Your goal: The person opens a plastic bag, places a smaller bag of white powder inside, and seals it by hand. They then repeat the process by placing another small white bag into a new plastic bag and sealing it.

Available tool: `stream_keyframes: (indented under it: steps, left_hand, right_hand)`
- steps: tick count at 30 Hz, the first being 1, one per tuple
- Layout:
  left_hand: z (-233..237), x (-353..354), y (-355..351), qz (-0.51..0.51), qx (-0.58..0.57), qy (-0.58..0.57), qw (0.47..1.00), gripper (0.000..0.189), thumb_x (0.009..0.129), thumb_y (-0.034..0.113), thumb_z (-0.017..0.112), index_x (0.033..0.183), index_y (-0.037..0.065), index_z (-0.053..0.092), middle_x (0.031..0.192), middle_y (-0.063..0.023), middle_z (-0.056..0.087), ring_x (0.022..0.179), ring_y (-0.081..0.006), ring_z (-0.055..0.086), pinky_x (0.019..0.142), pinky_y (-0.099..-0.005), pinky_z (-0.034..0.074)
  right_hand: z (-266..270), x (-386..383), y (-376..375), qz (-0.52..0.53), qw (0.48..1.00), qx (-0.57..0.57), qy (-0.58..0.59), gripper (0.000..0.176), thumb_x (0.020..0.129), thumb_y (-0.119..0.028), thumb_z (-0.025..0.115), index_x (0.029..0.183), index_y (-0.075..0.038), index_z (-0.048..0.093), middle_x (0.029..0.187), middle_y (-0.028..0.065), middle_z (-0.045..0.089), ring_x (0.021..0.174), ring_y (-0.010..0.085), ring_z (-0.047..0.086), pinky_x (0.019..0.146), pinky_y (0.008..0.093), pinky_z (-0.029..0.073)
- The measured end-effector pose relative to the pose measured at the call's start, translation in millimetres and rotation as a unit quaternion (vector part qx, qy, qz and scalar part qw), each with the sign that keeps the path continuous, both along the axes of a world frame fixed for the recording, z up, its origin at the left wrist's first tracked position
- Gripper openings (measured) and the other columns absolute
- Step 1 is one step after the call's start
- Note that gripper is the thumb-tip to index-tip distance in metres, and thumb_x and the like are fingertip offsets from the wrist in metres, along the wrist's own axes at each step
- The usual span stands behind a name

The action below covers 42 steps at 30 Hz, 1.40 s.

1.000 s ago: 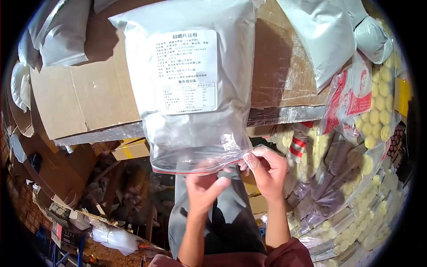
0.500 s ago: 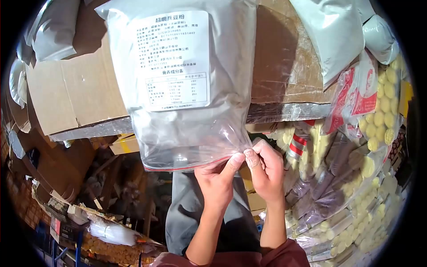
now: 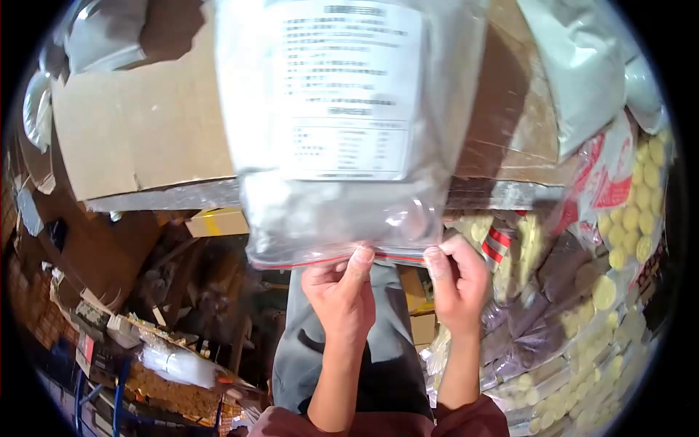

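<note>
A clear zip bag (image 3: 342, 211) of pale powder, with a white printed label on its face, extends from the top of the view toward me. Its red zip strip runs along the near edge. My left hand (image 3: 341, 288) pinches that edge around its middle, thumb on top. At the right end of the strip, my right hand (image 3: 460, 280) grips the corner between thumb and fingers. The zip line looks pressed flat between the two hands. The bag's far end is cut off by the frame.
Beneath the bag is a cardboard-covered surface (image 3: 145, 138) with a plastic-wrapped front edge. White filled bags (image 3: 582, 73) lie at the upper right, another grey-white bag (image 3: 105, 36) at upper left. Clear packs of round yellow pieces (image 3: 633, 211) and purple packs (image 3: 531, 328) are stacked on the right.
The bag has shifted right and looks larger, nearer the camera. My hands, earlier close together at the right corner, are now apart, the right one farther right along the strip.
</note>
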<state>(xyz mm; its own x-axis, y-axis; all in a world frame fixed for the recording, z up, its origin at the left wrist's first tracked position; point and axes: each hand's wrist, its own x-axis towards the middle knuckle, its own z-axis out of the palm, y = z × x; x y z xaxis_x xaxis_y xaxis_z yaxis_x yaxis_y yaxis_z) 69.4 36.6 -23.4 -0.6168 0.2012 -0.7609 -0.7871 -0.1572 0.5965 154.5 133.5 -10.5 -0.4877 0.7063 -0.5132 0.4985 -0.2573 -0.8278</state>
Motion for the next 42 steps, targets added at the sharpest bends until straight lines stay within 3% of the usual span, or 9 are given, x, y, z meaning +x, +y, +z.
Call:
stream_keyframes:
  steps: [21, 24, 27, 30, 32, 36, 39, 41, 42]
  left_hand:
    - [-4, -68, -50, 0.174, -0.018, 0.055, 0.983, 0.009, 0.089, 0.003, 0.064, 0.094, -0.005, 0.064, 0.091, -0.0119, 0.066, 0.080, -0.0134, 0.061, 0.074, -0.0260, 0.050]
    - [-17, -106, -82, 0.294, -0.092, 0.037, 0.951, 0.020, 0.096, 0.017, 0.058, 0.095, -0.002, 0.062, 0.086, -0.0088, 0.062, 0.078, -0.0152, 0.058, 0.072, -0.0282, 0.050]
    - [-39, -117, -185, 0.204, -0.129, -0.006, 0.970, 0.044, 0.095, 0.042, 0.056, 0.087, -0.002, 0.061, 0.110, -0.0200, 0.065, 0.104, -0.0265, 0.062, 0.096, -0.0397, 0.046]
    - [-46, -101, -325, -0.123, -0.281, -0.005, 0.952, 0.025, 0.091, 0.025, 0.065, 0.090, 0.000, 0.066, 0.071, 0.0035, 0.056, 0.057, -0.0046, 0.043, 0.051, -0.0209, 0.034]
    - [17, -81, -390, -0.210, -0.247, -0.036, 0.945, 0.022, 0.090, 0.017, 0.059, 0.070, 0.007, 0.057, 0.063, 0.0007, 0.051, 0.052, -0.0098, 0.046, 0.045, -0.0237, 0.034]
    - [132, 20, -545, -0.227, -0.285, -0.050, 0.930, 0.014, 0.088, 0.007, 0.058, 0.075, 0.003, 0.061, 0.067, -0.0071, 0.060, 0.053, -0.0149, 0.054, 0.046, -0.0284, 0.042]
    - [286, 42, -457, -0.016, 0.115, -0.003, 0.993, 0.018, 0.090, 0.023, 0.061, 0.086, 0.006, 0.064, 0.077, -0.0080, 0.064, 0.070, -0.0185, 0.061, 0.062, -0.0325, 0.053]
    - [252, 39, -481, -0.056, -0.371, -0.173, 0.911, 0.021, 0.087, 0.018, 0.060, 0.069, 0.008, 0.059, 0.060, -0.0045, 0.056, 0.051, -0.0156, 0.052, 0.046, -0.0279, 0.045]
    - [240, 40, -482, -0.016, -0.321, -0.148, 0.935, 0.018, 0.084, 0.014, 0.060, 0.068, 0.008, 0.059, 0.057, -0.0045, 0.054, 0.042, -0.0144, 0.046, 0.037, -0.0274, 0.036]
  right_hand:
    - [-8, 25, 5, 0.019, 0.995, 0.016, -0.099, 0.008, 0.090, -0.006, 0.058, 0.084, 0.000, 0.056, 0.079, 0.0002, 0.054, 0.071, 0.0077, 0.046, 0.066, 0.0224, 0.040]
    - [0, -6, 12, -0.029, 0.983, -0.180, -0.025, 0.014, 0.092, -0.012, 0.057, 0.098, 0.001, 0.058, 0.085, 0.0054, 0.059, 0.068, 0.0107, 0.049, 0.061, 0.0239, 0.041]
    - [-6, -28, 15, 0.024, 0.966, -0.248, 0.061, 0.018, 0.093, -0.015, 0.056, 0.098, 0.002, 0.059, 0.078, 0.0070, 0.062, 0.059, 0.0119, 0.053, 0.051, 0.0246, 0.039]
    - [6, -52, 10, 0.025, 0.977, -0.211, -0.028, 0.024, 0.093, -0.021, 0.060, 0.079, -0.001, 0.059, 0.063, 0.0026, 0.058, 0.047, 0.0087, 0.048, 0.041, 0.0236, 0.034]
    - [30, -56, 8, -0.003, 0.980, -0.199, -0.002, 0.030, 0.092, -0.026, 0.063, 0.072, -0.004, 0.058, 0.059, -0.0008, 0.053, 0.046, 0.0060, 0.045, 0.040, 0.0223, 0.031]
    - [94, -34, 21, -0.073, 0.973, -0.214, 0.049, 0.022, 0.090, -0.025, 0.064, 0.075, -0.010, 0.056, 0.060, -0.0059, 0.047, 0.044, 0.0024, 0.036, 0.038, 0.0209, 0.021]
    - [153, 3, 35, -0.075, 0.972, -0.207, 0.081, 0.019, 0.087, -0.020, 0.066, 0.073, -0.011, 0.055, 0.061, -0.0049, 0.048, 0.042, 0.0026, 0.036, 0.037, 0.0205, 0.022]
    - [208, 8, 38, -0.102, 0.968, -0.223, 0.046, 0.016, 0.086, -0.017, 0.065, 0.075, -0.011, 0.055, 0.061, -0.0029, 0.050, 0.041, 0.0030, 0.037, 0.036, 0.0204, 0.025]
    - [210, 14, 38, -0.091, 0.968, -0.227, 0.056, 0.015, 0.085, -0.016, 0.065, 0.076, -0.010, 0.054, 0.060, -0.0029, 0.049, 0.041, 0.0037, 0.037, 0.035, 0.0214, 0.026]
